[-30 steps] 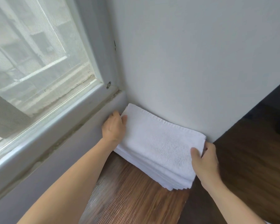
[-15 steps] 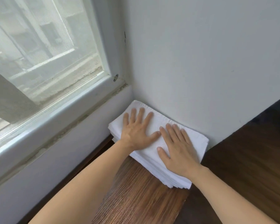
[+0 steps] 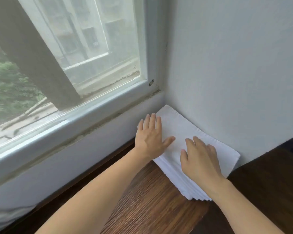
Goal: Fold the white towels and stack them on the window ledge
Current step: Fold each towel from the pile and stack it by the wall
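A: Towel status?
B: White towel stack (image 3: 181,130), folded, layered edges fanned at the near end, on the wooden ledge (image 3: 150,200), tucked into the wall corner.
A: Hands?
B: Left hand (image 3: 150,137) and right hand (image 3: 200,159) flat on top, fingers spread, gripping nothing.

A home interior: beyond the left hand (image 3: 150,137), a white-framed window (image 3: 108,102) facing apartment blocks; plain white painted wall (image 3: 235,65) ahead; dark wood-grain ledge (image 3: 150,200) underneath.
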Demonstrator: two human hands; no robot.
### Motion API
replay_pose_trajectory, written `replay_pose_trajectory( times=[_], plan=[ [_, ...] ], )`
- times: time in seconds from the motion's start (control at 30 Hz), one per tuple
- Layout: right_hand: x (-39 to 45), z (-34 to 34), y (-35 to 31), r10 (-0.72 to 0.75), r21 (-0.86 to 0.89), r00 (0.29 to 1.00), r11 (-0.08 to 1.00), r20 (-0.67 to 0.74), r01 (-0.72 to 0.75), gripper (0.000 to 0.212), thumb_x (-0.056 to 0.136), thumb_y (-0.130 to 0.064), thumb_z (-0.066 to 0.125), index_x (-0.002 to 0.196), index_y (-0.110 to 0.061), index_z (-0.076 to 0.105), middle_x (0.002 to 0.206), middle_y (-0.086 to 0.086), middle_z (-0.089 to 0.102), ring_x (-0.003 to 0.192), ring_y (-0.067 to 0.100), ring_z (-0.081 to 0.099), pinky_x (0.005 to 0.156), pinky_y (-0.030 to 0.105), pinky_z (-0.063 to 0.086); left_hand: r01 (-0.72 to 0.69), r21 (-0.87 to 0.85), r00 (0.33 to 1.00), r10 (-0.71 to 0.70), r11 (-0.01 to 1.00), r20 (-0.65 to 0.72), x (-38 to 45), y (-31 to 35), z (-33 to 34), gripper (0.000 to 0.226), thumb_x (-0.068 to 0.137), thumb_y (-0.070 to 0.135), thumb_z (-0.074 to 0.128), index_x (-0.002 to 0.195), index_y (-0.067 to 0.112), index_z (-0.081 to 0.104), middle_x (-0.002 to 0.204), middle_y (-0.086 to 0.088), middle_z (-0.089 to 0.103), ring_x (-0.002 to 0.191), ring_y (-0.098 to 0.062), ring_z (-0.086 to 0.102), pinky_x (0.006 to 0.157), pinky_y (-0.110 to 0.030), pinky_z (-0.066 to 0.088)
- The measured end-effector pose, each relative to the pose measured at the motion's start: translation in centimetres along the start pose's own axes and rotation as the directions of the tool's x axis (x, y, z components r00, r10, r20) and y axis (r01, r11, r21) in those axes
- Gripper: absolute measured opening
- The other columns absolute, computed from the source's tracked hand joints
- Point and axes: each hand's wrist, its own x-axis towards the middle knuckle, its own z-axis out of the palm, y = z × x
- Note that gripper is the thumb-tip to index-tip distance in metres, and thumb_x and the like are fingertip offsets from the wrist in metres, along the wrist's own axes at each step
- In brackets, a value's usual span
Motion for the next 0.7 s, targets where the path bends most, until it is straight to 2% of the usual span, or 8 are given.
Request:
replay_pose_trajectory(
  times=[0.13,0.23,0.27,0.33,0.4,0.43,0.5,0.7],
  plan=[
    [0.8,-2.8,-6.3,-0.180,0.210,0.969,0.954,-0.171,0.215,0.028,0.102,-0.023,0.054,0.122,-0.011,0.069,0.118,0.008,0.070,0.107,0.031,0.066,0.091,0.048,0.048,0.068,0.031,0.989,-0.063,0.997,-0.134,-5.6,-3.8,-3.9,0.089,0.100,0.073,0.030,0.164,0.014,0.015,0.172,-0.018,0.010,0.158,-0.039,0.006,0.128,-0.054,0.009],
    [0.9,-3.5,-11.5,-0.321,0.274,0.903,0.876,-0.286,0.398,0.021,0.094,-0.012,0.063,0.112,-0.005,0.072,0.108,0.013,0.073,0.097,0.038,0.068,0.082,0.051,0.053,0.205,0.081,0.948,-0.177,0.975,-0.264,-10.6,-7.6,-6.3,0.082,0.099,0.067,0.042,0.157,0.011,0.035,0.164,-0.019,0.031,0.153,-0.042,0.025,0.122,-0.055,0.024],
    [0.7,-3.5,-13.3,-0.366,0.283,0.878,0.846,-0.308,0.451,0.020,0.093,-0.010,0.065,0.111,-0.005,0.073,0.108,0.013,0.073,0.096,0.039,0.069,0.082,0.051,0.053,0.263,0.088,0.928,-0.227,0.961,-0.297,-12.5,-8.9,-7.0,0.076,0.098,0.064,0.045,0.151,0.010,0.044,0.156,-0.018,0.043,0.146,-0.041,0.036,0.117,-0.053,0.032],
    [-0.2,-3.4,-17.0,-0.445,0.313,0.828,0.776,-0.342,0.547,0.017,0.090,-0.007,0.066,0.106,-0.006,0.073,0.106,0.010,0.074,0.094,0.038,0.069,0.080,0.051,0.052,0.385,0.080,0.871,-0.334,0.919,-0.360,-16.7,-11.3,-7.9,0.058,0.097,0.057,0.051,0.127,0.009,0.062,0.124,-0.013,0.064,0.119,-0.037,0.057,0.096,-0.046,0.045],
    [-1.8,-3.2,-20.7,-0.525,0.343,0.765,0.689,-0.372,0.639,0.015,0.088,-0.004,0.067,0.101,-0.007,0.074,0.101,0.009,0.075,0.090,0.038,0.070,0.078,0.050,0.053,0.502,0.067,0.805,-0.438,0.862,-0.400,-21.4,-13.4,-8.5,0.042,0.096,0.051,0.056,0.102,0.011,0.066,0.094,-0.008,0.067,0.091,-0.032,0.061,0.075,-0.042,0.047],
    [-2.8,-3.2,-22.5,-0.569,0.350,0.733,0.645,-0.374,0.679,0.014,0.088,-0.004,0.067,0.101,-0.007,0.074,0.100,0.009,0.075,0.089,0.037,0.071,0.077,0.050,0.053,0.555,0.057,0.776,-0.491,0.830,-0.397,-23.8,-14.3,-8.7,0.040,0.096,0.050,0.057,0.096,0.011,0.066,0.087,-0.007,0.066,0.084,-0.031,0.061,0.070,-0.041,0.046],
    [-5.1,-3.1,-25.9,-0.651,0.363,0.671,0.565,-0.356,0.741,0.013,0.088,-0.006,0.068,0.100,-0.008,0.074,0.101,0.008,0.075,0.091,0.035,0.070,0.079,0.050,0.054,0.653,0.021,0.717,-0.609,0.757,-0.340,-28.7,-15.9,-9.0,0.040,0.097,0.050,0.054,0.098,0.012,0.067,0.086,-0.006,0.066,0.082,-0.030,0.062,0.067,-0.041,0.049],
    [-13.5,-1.9,-35.6,-0.812,0.347,0.504,0.401,-0.294,0.848,0.006,0.088,-0.010,0.070,0.091,-0.011,0.075,0.096,0.005,0.074,0.082,0.034,0.069,0.073,0.046,0.054,0.864,-0.128,0.457,-0.865,0.488,-0.209,-43.9,-20.8,-7.4,0.041,0.101,0.053,0.047,0.114,0.018,0.063,0.108,-0.003,0.068,0.103,-0.028,0.064,0.078,-0.042,0.054]
  ],
)
